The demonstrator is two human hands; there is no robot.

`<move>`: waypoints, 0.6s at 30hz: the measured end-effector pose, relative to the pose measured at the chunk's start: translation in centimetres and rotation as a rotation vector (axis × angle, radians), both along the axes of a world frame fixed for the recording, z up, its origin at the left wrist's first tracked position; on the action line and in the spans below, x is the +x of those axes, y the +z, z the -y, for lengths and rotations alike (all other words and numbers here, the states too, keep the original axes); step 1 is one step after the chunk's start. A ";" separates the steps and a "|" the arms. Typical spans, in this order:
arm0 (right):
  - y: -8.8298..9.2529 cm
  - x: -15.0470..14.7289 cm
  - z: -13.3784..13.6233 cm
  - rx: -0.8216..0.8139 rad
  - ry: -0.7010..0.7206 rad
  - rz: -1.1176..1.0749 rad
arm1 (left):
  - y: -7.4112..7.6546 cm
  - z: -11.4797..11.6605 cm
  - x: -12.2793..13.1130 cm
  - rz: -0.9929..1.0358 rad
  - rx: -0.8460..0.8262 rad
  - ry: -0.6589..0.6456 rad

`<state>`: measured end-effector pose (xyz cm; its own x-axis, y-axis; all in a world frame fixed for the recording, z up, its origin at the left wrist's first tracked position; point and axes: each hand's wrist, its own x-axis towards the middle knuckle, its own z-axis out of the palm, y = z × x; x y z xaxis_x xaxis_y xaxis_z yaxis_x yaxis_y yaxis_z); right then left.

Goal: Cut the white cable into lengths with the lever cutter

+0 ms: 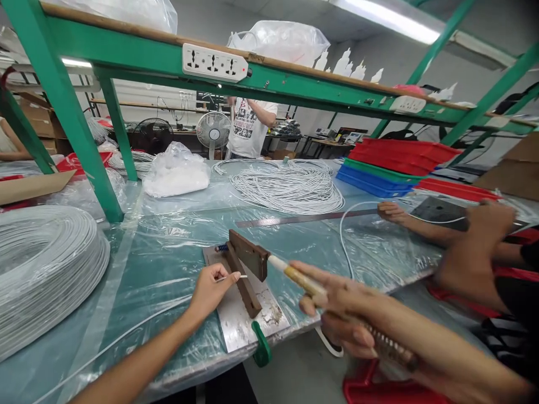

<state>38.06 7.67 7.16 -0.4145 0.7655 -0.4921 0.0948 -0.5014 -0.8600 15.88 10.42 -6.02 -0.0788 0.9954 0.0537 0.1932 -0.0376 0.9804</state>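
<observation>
My left hand is closed in a pinch on a thin white cable. The cable's short end pokes out past my fingertips, over the lower brown bar of a hinged fixture. That bar lies on a metal plate, with a spring at its far end. The fixture's other brown part is tilted up, and a rod-like handle, white then yellowish, meets its near end. My right hand, somewhat blurred, is closed around this handle.
A large cable coil lies at left, a looser one behind. A green clamp sits at the table edge. At right, a co-worker's hands handle cable near stacked trays. A green shelf frame crosses above.
</observation>
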 end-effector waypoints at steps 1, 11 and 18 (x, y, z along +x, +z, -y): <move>1.4 -0.4 -0.8 0.011 -0.026 -0.032 | 0.2 0.3 0.0 0.011 -0.006 -0.015; 7.2 -9.3 -16.1 0.339 0.043 -0.278 | -0.1 4.8 1.6 0.144 -0.180 -0.319; 4.5 -15.9 -23.8 0.396 -0.026 -0.123 | -1.0 7.5 1.9 0.063 -0.116 -0.299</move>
